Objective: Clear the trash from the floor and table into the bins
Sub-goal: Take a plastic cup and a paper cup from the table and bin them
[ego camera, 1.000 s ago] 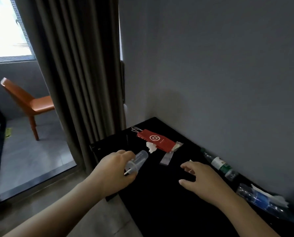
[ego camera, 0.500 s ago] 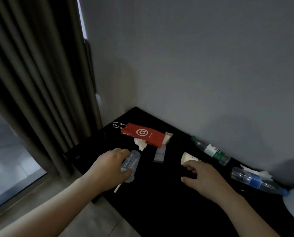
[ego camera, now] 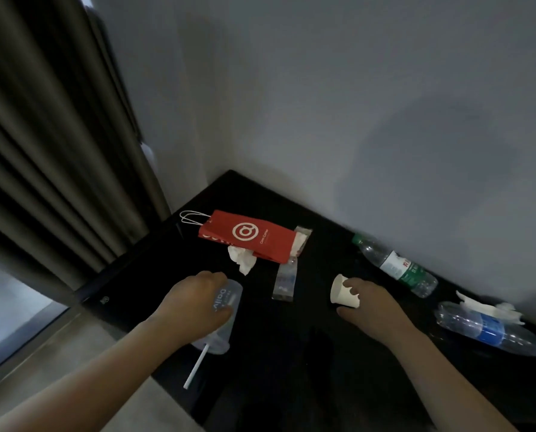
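Note:
My left hand (ego camera: 195, 302) grips a clear plastic cup (ego camera: 226, 316) tipped bottom-up, its white straw (ego camera: 196, 366) pointing down toward me over the black table (ego camera: 291, 369). My right hand (ego camera: 372, 307) closes its fingers on a small white paper cup (ego camera: 341, 291) lying on the table. Further back lie a red paper bag (ego camera: 248, 235), a crumpled white tissue (ego camera: 243, 260) and a clear wrapper (ego camera: 285, 280). No bin is in view.
A green-labelled bottle (ego camera: 397, 265) and a blue-labelled bottle (ego camera: 485, 327) lie along the grey wall at right, with white paper scraps (ego camera: 491, 307) beside them. Dark curtains (ego camera: 51, 151) hang at left above the pale floor (ego camera: 20, 313).
The view swung right and tilted down. My left hand turned the plastic cup over, straw downward. My right hand reached the white paper cup and closed on it.

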Demonstrator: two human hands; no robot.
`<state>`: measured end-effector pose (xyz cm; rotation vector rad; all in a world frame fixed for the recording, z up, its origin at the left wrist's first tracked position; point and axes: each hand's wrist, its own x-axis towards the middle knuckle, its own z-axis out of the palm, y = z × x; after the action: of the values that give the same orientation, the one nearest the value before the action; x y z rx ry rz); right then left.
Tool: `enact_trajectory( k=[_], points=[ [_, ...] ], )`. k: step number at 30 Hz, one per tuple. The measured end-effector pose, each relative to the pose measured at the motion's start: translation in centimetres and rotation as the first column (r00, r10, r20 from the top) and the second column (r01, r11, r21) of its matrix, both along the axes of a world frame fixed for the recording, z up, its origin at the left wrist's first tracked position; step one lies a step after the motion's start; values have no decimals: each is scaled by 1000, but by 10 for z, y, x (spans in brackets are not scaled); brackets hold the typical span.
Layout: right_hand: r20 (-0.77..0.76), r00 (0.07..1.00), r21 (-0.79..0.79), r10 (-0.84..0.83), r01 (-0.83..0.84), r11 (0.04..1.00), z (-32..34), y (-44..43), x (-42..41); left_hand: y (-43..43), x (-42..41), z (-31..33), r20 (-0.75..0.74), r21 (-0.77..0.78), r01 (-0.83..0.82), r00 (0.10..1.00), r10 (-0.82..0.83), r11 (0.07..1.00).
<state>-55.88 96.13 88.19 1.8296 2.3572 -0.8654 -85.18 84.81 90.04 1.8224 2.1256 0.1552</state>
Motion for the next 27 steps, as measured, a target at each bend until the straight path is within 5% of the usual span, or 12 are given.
enact_trajectory(
  k=[19,23,27],
  points=[
    [243,970,-71,-11,29,997,-111,73,8,55,-11,-125,13,-394,-195,976,218,898],
    [126,975,-134,-184,200,970,-116,71,-12,55,-18,-139,87,-462,-260,938,335,848],
    [-93,885,-177,-455,435,883,-112,75,-51,58,-36,-144,104,-450,-309,914,393,838]
  ],
)
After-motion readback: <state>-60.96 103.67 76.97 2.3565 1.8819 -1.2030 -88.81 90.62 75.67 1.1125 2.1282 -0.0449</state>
